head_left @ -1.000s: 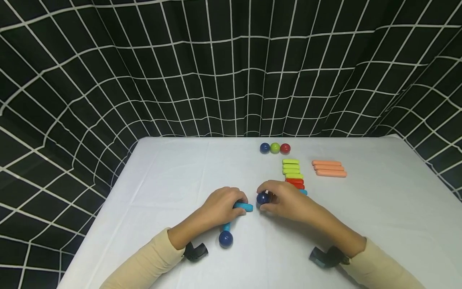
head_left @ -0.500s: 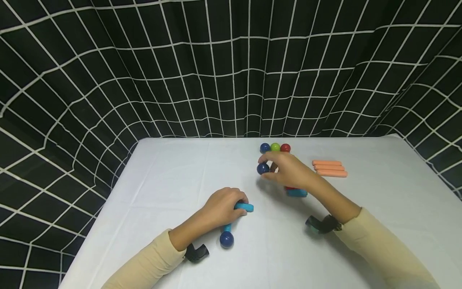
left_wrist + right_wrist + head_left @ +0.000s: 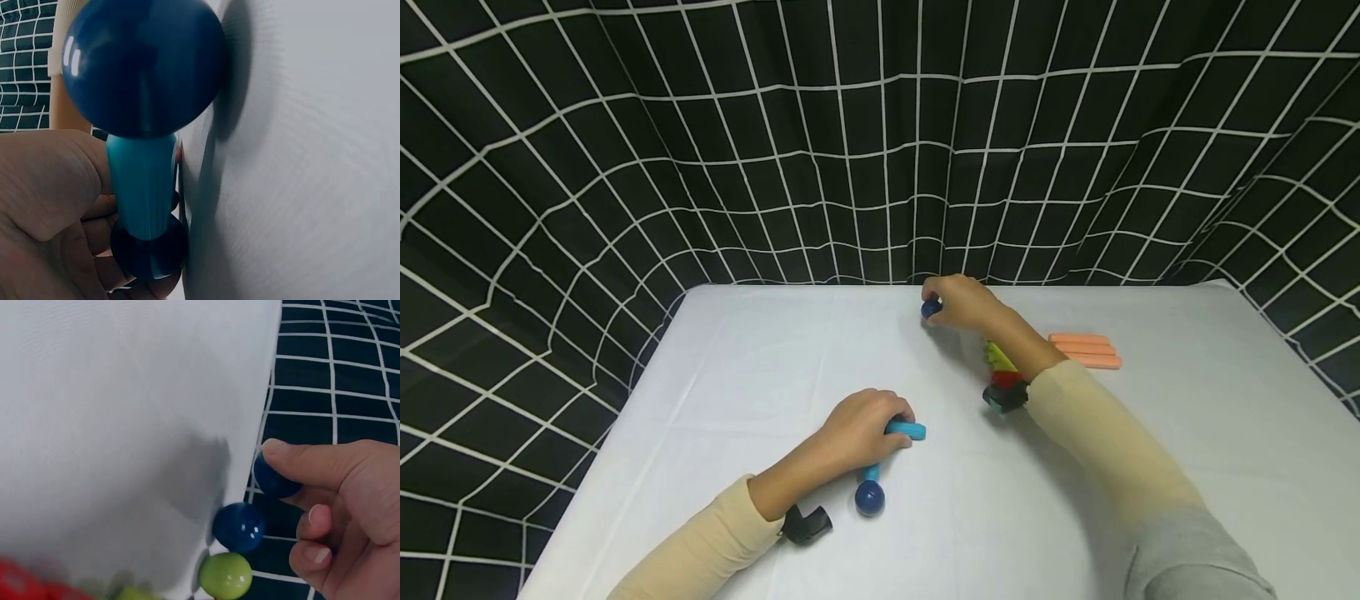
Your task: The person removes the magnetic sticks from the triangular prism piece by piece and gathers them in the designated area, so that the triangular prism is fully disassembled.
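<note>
My left hand [image 3: 863, 427] holds a ball-and-stick piece low over the white cloth. One light blue stick [image 3: 908, 430] pokes out past its fingers, and another light blue stick [image 3: 142, 187] runs to a navy ball [image 3: 869, 498] near the wrist. A second navy ball [image 3: 151, 247] sits at that stick's far end, among the fingers. At the table's far edge my right hand [image 3: 962, 302] pinches a separate navy ball [image 3: 275, 478] between thumb and finger. Just beside it lie another navy ball [image 3: 239, 527] and a green ball [image 3: 226, 575].
Several orange sticks [image 3: 1084, 350] lie at the right. Green sticks [image 3: 998, 358] and red sticks [image 3: 1004, 379] are partly hidden under my right forearm. A black curtain with white grid lines [image 3: 880, 150] hangs behind the white table [image 3: 775, 350].
My right hand has carried its navy ball from near the left hand to the far edge, beside the row of balls. The left hand has stayed where it was.
</note>
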A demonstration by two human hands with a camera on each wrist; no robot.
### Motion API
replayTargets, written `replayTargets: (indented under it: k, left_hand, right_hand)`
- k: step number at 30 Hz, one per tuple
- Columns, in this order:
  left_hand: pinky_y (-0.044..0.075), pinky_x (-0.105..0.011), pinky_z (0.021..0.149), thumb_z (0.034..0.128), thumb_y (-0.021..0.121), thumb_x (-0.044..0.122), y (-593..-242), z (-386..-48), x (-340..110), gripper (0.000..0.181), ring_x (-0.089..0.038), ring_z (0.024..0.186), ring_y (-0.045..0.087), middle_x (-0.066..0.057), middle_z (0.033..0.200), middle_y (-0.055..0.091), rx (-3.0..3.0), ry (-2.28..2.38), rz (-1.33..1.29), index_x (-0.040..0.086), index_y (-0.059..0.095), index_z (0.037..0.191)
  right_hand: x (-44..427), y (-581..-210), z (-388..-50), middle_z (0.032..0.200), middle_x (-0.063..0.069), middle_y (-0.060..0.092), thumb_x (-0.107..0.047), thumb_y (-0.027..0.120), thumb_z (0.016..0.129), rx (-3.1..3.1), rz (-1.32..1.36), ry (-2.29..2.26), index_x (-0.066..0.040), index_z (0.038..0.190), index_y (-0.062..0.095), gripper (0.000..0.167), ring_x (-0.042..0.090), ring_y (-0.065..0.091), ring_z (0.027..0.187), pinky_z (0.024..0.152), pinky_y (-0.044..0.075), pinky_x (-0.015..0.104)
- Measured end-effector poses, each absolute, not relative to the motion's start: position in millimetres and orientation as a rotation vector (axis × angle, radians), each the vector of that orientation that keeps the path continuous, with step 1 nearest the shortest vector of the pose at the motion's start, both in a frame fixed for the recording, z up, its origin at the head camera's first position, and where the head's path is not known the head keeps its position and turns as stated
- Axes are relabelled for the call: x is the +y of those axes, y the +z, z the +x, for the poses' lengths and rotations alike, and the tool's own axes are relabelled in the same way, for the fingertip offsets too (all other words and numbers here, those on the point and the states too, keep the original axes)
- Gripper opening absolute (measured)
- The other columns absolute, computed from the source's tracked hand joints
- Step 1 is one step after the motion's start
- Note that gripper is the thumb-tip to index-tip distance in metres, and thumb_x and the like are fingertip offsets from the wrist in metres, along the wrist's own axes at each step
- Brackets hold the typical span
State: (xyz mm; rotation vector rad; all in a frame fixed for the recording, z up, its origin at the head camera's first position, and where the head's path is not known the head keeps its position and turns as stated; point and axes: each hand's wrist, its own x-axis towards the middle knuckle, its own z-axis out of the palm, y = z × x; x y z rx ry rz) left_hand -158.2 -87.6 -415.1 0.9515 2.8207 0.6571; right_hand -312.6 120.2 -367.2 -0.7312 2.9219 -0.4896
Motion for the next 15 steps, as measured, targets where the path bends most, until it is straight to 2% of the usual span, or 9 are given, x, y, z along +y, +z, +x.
replayTargets:
  k: [15]
  left_hand:
    - [0.047, -0.026, 0.074, 0.0858, 0.081, 0.027, -417.3, -158.5, -87.8, 0.016, -0.007, 0.078, 0.054, 0.011, 0.087, 0.066, 2.825, 0.656, 0.957, 0.018, 0.075, 0.097]
  right_hand:
    - [111.5, -374.1, -326.2, 0.114, 0.015, 0.067, -0.018, 0.080, 0.085, 2.941, -0.586, -0.401, -0.006, 0.121, 0.066, 0.041, 0.032, 0.062, 0.098, 0.086, 0.051, 0.046]
